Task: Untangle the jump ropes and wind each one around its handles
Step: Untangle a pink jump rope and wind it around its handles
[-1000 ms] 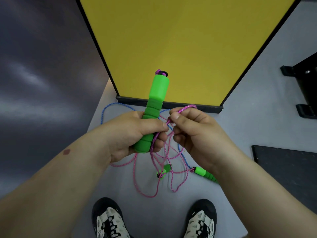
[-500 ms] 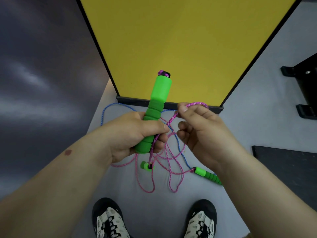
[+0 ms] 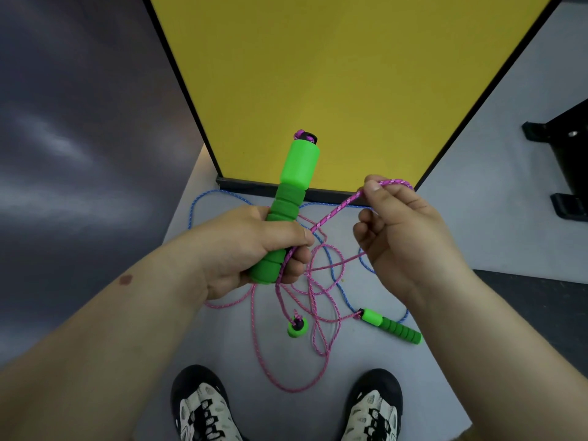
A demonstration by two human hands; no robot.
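Observation:
My left hand [image 3: 251,249] grips a green foam handle [image 3: 294,183] held upright, with a pink knot at its black top end. A pink rope [image 3: 334,213] runs taut from under my left thumb up to my right hand [image 3: 404,240], which pinches it between thumb and forefinger. More of the pink rope lies in tangled loops [image 3: 318,300] on the floor. A second green handle [image 3: 296,326] hangs end-on from the pink rope, just above the floor. A third green handle [image 3: 393,326] lies on the floor to the right. A blue rope [image 3: 203,198] loops beneath the pink one.
A yellow panel with a black frame [image 3: 318,74] stands upright just ahead. My two shoes [image 3: 203,409] are at the bottom edge. A dark mat [image 3: 534,297] lies at the right, and black equipment feet [image 3: 566,154] stand further right. The floor is pale grey.
My right hand has moved up and to the right, drawing the pink rope out taut from the left hand. The hanging handle has swung left and lower.

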